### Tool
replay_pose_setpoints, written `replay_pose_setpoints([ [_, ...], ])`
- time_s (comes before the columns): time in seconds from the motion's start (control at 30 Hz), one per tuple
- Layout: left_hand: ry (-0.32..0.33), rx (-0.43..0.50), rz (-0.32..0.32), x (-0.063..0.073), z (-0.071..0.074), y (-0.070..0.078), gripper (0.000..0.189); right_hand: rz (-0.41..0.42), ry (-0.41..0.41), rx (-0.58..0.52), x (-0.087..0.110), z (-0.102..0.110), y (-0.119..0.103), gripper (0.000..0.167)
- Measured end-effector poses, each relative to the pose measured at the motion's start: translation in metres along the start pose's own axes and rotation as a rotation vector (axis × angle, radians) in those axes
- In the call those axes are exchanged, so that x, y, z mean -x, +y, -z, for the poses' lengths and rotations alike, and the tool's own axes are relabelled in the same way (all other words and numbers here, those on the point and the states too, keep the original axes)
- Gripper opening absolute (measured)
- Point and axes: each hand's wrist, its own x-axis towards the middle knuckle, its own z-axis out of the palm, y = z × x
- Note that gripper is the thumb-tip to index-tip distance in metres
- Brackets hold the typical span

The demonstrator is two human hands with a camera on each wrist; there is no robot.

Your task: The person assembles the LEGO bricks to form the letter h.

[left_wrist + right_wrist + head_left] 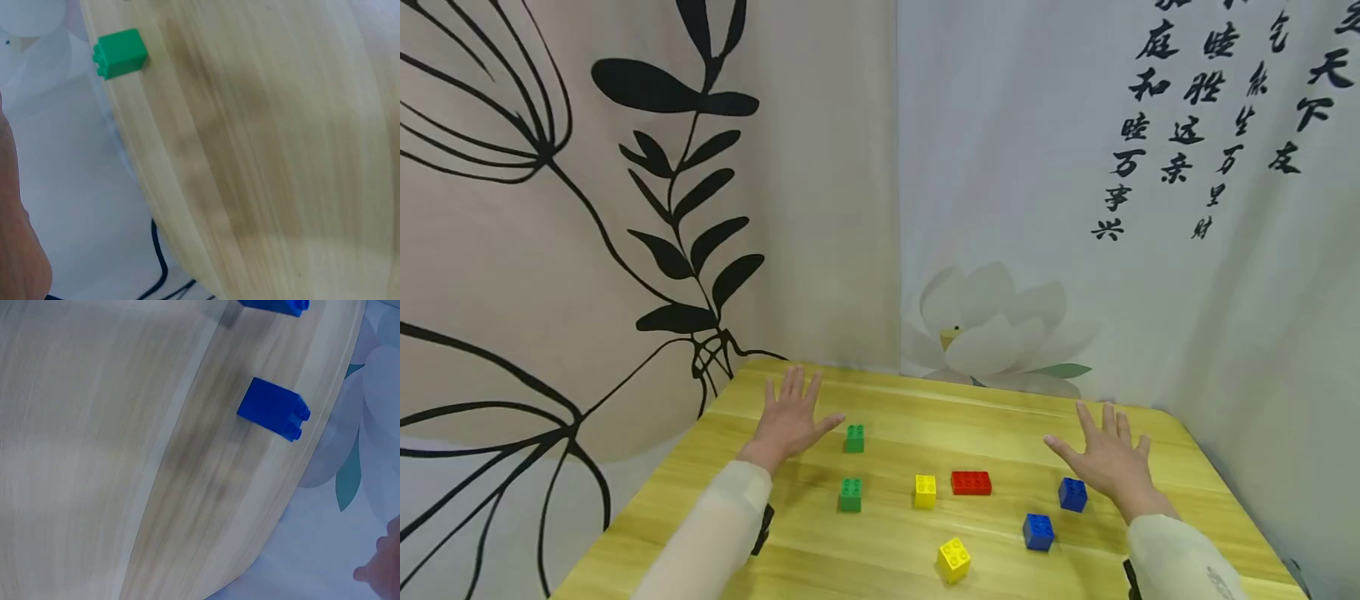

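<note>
My left hand (788, 421) is held over the left part of the table, fingers spread and nothing in it. Nearest to it are two green toy bricks, the far one (855, 438) just right of the thumb and the other (850, 495) closer to me. My right hand (1111, 457), also spread and holding nothing, is over the right side. Beside it lie two blue bricks, one (1072, 494) near the palm and another (1038, 532) nearer me. Between the hands are a red brick (972, 483), a yellow brick (925, 492) and a second yellow brick (954, 559), turned at an angle.
The wooden table (895, 417) has its far edge close to a printed curtain (820, 208) with plant drawings, a lotus and written characters. In the left wrist view a green brick (122, 54) shows near the table's edge; the right wrist view shows a blue brick (274, 409).
</note>
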Motion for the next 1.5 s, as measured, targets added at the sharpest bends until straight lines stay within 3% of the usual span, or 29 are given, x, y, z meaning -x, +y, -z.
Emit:
replay_pose_setpoints([
  [0.2, -0.001, 0.03, 0.014, -0.002, -0.001, 0.013, 0.094, 0.012, 0.041, -0.02, 0.0, 0.0, -0.01, 0.101],
  [0.67, 0.006, 0.226, 0.03, -0.005, 0.004, 0.035, 0.098, 0.037, 0.096, -0.075, -0.003, -0.01, -0.03, 0.096],
  [0.97, -0.009, 0.349, 0.031, -0.013, 0.008, 0.053, 0.099, -0.005, 0.082, -0.2, 0.002, -0.009, -0.039, 0.09],
  [1.23, -0.039, 0.564, 0.081, -0.014, 0.007, 0.069, 0.102, -0.035, 0.098, -0.382, 0.007, -0.013, -0.05, 0.085],
  [1.5, -0.012, 0.805, 0.103, -0.008, 0.002, 0.081, 0.098, -0.118, 0.125, -0.471, 0.022, -0.027, -0.06, 0.078],
])
